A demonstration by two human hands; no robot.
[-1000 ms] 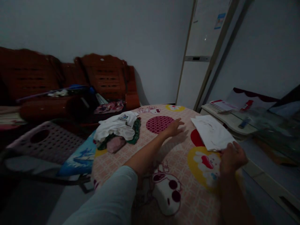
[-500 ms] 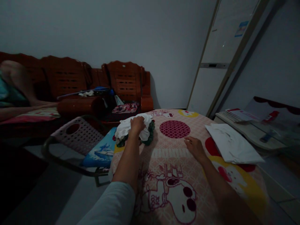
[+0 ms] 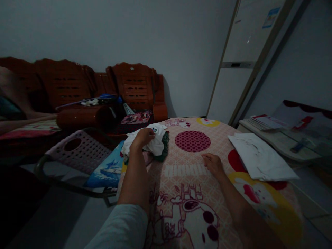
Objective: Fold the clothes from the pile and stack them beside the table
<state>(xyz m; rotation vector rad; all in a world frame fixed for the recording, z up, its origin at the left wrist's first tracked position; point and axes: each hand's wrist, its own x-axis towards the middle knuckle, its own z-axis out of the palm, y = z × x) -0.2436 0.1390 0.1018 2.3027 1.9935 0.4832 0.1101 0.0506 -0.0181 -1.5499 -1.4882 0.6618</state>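
My left hand (image 3: pixel 144 137) is on a crumpled white garment (image 3: pixel 157 141), its fingers closed on the cloth. A small coloured print shows beside the fingertips. The garment lies on top of a heap of clothes at the table's left edge, and a dark green ruffled piece (image 3: pixel 165 147) sticks out from under it. Over the middle of the table is my right hand (image 3: pixel 213 164), fingers drawn together and curled, with nothing visible in them. Closest to it is the pink patterned tablecloth (image 3: pixel 188 176). A flat, folded white garment (image 3: pixel 261 157) lies to its right.
Left of the table stands a woven chair (image 3: pixel 77 150) with a blue cushion (image 3: pixel 107 169). Behind are wooden sofas (image 3: pixel 133 86), where another person's bare leg (image 3: pixel 15 90) shows. A tall white cabinet-like unit (image 3: pixel 230 93) and a side table with papers (image 3: pixel 264 121) are on the right.
My left hand has shifted slightly left on the white garment, uncovering a print. My right hand's fingers have drawn in from a more stretched pose. The view has turned a little.
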